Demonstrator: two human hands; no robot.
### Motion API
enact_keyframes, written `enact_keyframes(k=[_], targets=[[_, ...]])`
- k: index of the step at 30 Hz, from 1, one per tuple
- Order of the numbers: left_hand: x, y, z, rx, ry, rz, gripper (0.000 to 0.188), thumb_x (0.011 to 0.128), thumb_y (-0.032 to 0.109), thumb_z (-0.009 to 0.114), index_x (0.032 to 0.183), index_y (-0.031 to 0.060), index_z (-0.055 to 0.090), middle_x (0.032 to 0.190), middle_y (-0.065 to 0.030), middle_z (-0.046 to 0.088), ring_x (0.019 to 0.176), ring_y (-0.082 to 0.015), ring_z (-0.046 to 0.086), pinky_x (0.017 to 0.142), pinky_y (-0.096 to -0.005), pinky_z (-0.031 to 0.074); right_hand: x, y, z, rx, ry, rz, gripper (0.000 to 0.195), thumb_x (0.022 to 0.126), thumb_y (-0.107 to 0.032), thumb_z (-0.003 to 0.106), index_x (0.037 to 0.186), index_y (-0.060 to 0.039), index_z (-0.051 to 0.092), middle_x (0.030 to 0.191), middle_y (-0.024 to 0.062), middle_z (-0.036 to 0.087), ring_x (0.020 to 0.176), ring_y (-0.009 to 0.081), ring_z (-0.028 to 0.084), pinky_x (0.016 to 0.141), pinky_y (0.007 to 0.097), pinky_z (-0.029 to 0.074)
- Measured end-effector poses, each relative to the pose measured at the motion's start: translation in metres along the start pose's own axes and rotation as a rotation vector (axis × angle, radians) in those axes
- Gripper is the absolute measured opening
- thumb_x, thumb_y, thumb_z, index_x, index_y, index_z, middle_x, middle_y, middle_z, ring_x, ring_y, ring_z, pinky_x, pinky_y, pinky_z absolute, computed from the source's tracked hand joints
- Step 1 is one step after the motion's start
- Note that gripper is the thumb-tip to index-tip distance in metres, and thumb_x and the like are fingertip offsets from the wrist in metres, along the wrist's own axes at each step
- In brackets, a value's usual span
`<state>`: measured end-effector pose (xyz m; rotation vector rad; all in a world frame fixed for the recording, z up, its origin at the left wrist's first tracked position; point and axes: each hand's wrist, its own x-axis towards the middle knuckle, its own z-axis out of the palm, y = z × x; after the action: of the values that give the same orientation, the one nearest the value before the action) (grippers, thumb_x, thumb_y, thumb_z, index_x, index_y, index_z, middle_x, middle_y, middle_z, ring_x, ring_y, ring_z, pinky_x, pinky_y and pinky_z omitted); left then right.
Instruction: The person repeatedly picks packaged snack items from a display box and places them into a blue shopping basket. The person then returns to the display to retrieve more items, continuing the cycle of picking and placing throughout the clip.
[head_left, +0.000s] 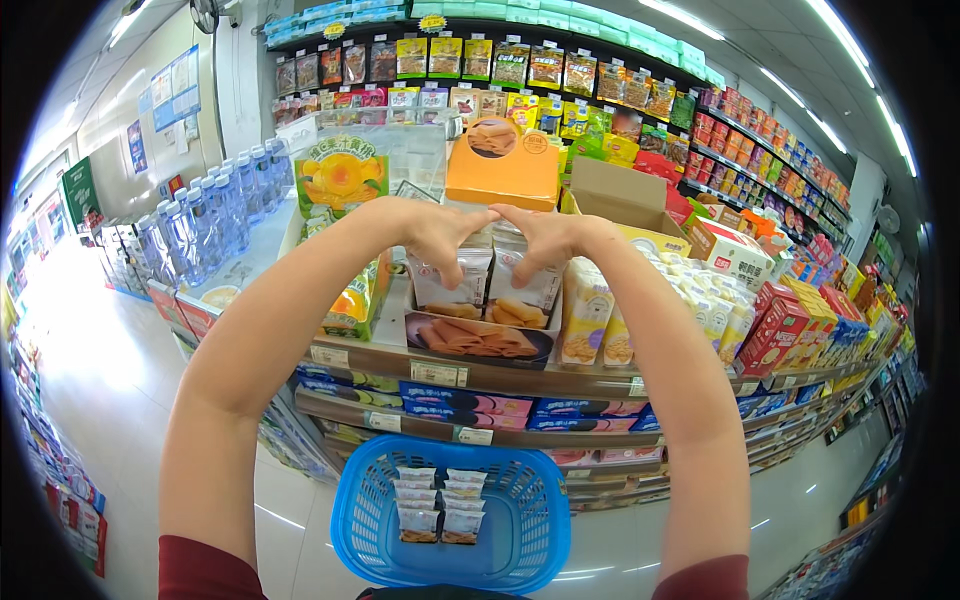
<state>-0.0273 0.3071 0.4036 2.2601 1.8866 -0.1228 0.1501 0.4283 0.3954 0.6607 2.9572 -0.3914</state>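
Note:
Both my hands reach over an open display box (480, 341) of egg roll packets on the shelf top. My left hand (437, 234) is above the left packet (450, 289), its thumb in front of the wrapper. Over the right packet (523, 289), my right hand (541, 234) mirrors it, thumb pointing down. The index fingertips meet near the box's raised orange lid (502, 172). Thumbs and index fingers are spread; the other fingers are mostly hidden, so a firm grip cannot be made out. Below, a blue plastic basket (352, 517) holds two rows of similar small packets (439, 506).
A yellow peach snack box (343, 180) stands left of the egg rolls, with water bottles (217, 210) farther left. White-and-yellow snack packs (587, 315) and an open carton (619, 191) are on the right. Blue biscuit packs (465, 405) fill the shelf below. Hanging snack bags (510, 64) line the back.

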Motion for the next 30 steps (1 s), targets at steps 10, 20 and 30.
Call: enact_keyframes(k=[10,20,30], targets=[[-0.018,-0.006,-0.001,-0.264,-0.095,0.079,0.125,0.062,0.037,0.079,0.155,0.0025,0.003,0.142,-0.028,0.044,0.127,-0.0335,0.05,0.103,-0.0363,0.042,-0.016,-0.028,-0.008,-0.026,-0.131,-0.006,0.12,0.06,-0.038,0.084,0.152,-0.0052,0.014,0.142,0.0257,0.044,0.127,0.0335,0.049,0.105,0.0379,0.042],[-0.031,-0.014,0.021,-0.449,0.197,0.187,0.122,0.068,0.06,0.077,0.156,0.0081,0.009,0.154,-0.0269,0.027,0.145,-0.0337,0.026,0.117,-0.0441,0.023,-0.048,-0.009,0.012,0.18,0.162,-0.185,0.119,0.069,-0.056,0.079,0.155,-0.0069,0.013,0.152,0.0265,0.031,0.141,0.036,0.033,0.115,0.0426,0.03],[-0.086,-0.011,0.066,-0.472,0.836,0.148,0.039,0.086,0.028,0.072,0.113,0.0035,0.061,0.106,-0.0093,0.062,0.101,-0.022,0.059,0.09,-0.0347,0.047,-0.044,-0.055,0.05,-0.213,0.802,-0.49,0.016,0.081,-0.022,0.07,0.085,-0.0067,0.07,0.097,0.0069,0.061,0.097,0.0311,0.057,0.086,0.0443,0.045]])
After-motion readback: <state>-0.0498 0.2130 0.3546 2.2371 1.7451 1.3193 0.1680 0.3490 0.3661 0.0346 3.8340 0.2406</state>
